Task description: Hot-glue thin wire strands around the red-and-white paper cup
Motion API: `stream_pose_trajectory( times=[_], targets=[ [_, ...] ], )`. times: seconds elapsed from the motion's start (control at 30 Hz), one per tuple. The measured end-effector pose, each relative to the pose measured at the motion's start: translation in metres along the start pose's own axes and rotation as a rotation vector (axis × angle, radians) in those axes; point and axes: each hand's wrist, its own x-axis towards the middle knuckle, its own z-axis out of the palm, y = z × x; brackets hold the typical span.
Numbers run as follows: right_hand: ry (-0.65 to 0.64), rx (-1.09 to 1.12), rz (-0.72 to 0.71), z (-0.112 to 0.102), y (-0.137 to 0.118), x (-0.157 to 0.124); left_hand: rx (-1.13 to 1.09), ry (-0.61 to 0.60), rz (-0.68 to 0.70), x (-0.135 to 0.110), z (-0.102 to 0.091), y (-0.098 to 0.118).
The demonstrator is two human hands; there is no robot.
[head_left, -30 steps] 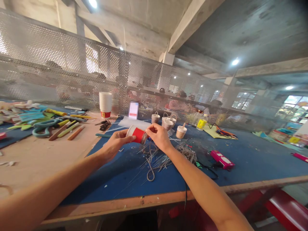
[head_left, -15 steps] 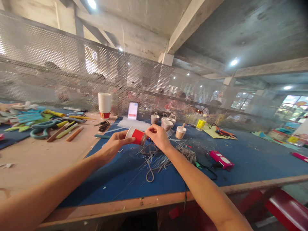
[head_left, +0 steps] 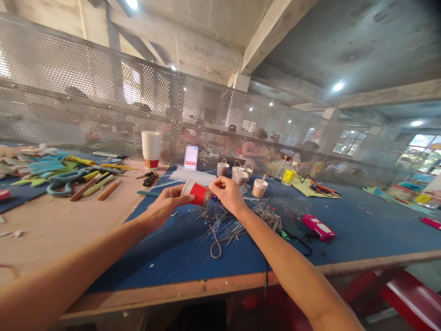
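My left hand (head_left: 164, 205) grips a red and white paper cup (head_left: 195, 192) lying on its side, held above the blue table mat (head_left: 361, 225). My right hand (head_left: 227, 195) is closed at the cup's bottom end, pinching a grey cord (head_left: 214, 225) against it. The cord hangs down from the cup into a loose tangle on the mat. Thin wires (head_left: 237, 227) lie spread under my right wrist.
A pink glue gun (head_left: 317, 227) lies right of my arm. Small cord-wrapped cups (head_left: 240, 176) stand behind my hands, a white cup stack (head_left: 150, 148) farther left. Scissors, sticks and foam scraps (head_left: 65, 177) cover the left side. A perforated metal screen (head_left: 103, 105) backs the table, people behind it.
Both hands stay on the cup with only slight shifts; the cup has turned a little between my fingers.
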Motion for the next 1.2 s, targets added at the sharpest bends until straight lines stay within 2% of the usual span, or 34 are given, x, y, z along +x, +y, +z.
stream_pose_trajectory(
  times=[0.3, 0.47, 0.73, 0.97, 1.1, 1.2],
  targets=[
    [0.007, -0.024, 0.013, 0.001, 0.006, 0.000, 0.002, -0.033, 0.004, 0.003, -0.003, -0.006],
    [-0.021, 0.039, 0.039, 0.001, 0.011, 0.002, 0.000, -0.016, -0.004, 0.003, -0.002, -0.005],
    [-0.082, 0.100, -0.019, 0.005, 0.006, -0.003, -0.148, 0.048, -0.145, 0.000, 0.007, 0.002],
    [-0.084, 0.058, -0.047, 0.008, 0.004, -0.009, -0.046, 0.170, -0.032, 0.008, -0.001, -0.008],
    [-0.059, -0.050, -0.133, 0.010, 0.007, -0.013, -0.072, 0.154, 0.017, 0.013, -0.007, -0.013],
    [-0.081, -0.048, -0.169, 0.010, 0.005, -0.016, -0.111, 0.176, 0.035, 0.014, -0.009, -0.013]
  ],
)
